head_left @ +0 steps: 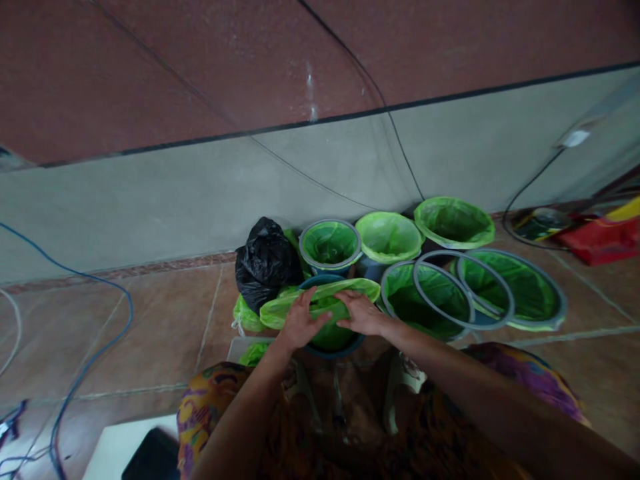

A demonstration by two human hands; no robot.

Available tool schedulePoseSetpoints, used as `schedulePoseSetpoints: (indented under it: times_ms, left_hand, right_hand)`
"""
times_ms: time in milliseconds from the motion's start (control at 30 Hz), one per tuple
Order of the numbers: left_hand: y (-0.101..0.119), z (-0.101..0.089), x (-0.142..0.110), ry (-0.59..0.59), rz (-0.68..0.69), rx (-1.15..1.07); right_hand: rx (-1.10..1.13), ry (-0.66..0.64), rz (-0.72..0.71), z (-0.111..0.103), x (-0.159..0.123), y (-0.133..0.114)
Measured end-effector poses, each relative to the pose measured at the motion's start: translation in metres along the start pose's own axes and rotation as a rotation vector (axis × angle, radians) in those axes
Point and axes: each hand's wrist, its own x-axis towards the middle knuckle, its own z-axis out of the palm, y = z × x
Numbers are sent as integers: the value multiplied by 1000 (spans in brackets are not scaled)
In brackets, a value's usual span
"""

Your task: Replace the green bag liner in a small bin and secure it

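Note:
A green trash bag [369, 287] hangs partly inside a blue bin [334, 353], its rim spread wider than the bin's opening. My left hand [301, 323] holds the bag's left side, fingers over the plastic and thumb apart toward the middle. On the right side of the same bag, my right hand [363, 315] has its fingers bent over the plastic, with its thumb pointing inward. The fingers partly hide the bag's rim. Just right of my right hand is a lined bin [427, 293], with a loose grey ring [510, 303] overlapping its edge.
Behind stand a grey-rimmed lined bin [330, 247] and two more lined bins [390, 237]. A tied black bag [267, 260] sits at the left, near a tray [236, 350] of green plastic. A blue cable [131, 307] crosses the floor; a red object [600, 239] lies far right.

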Motion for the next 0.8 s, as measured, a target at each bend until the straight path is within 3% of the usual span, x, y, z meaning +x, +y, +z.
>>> schedulePoseSetpoints:
  times_ms: [133, 267, 600, 800]
  left_hand:
    - [-6, 17, 7, -250, -132, 147]
    - [-22, 29, 18, -373, -210, 253]
    - [-35, 58, 26, -398, -311, 273]
    - [-26, 50, 38, -349, -324, 240]
  right_hand:
    - [-127, -104, 116, 5, 2, 2]
    - [-144, -163, 161, -3, 6, 6]
    - [-64, -197, 161, -1, -5, 12]
    - [-124, -147, 261, -8, 1, 12]
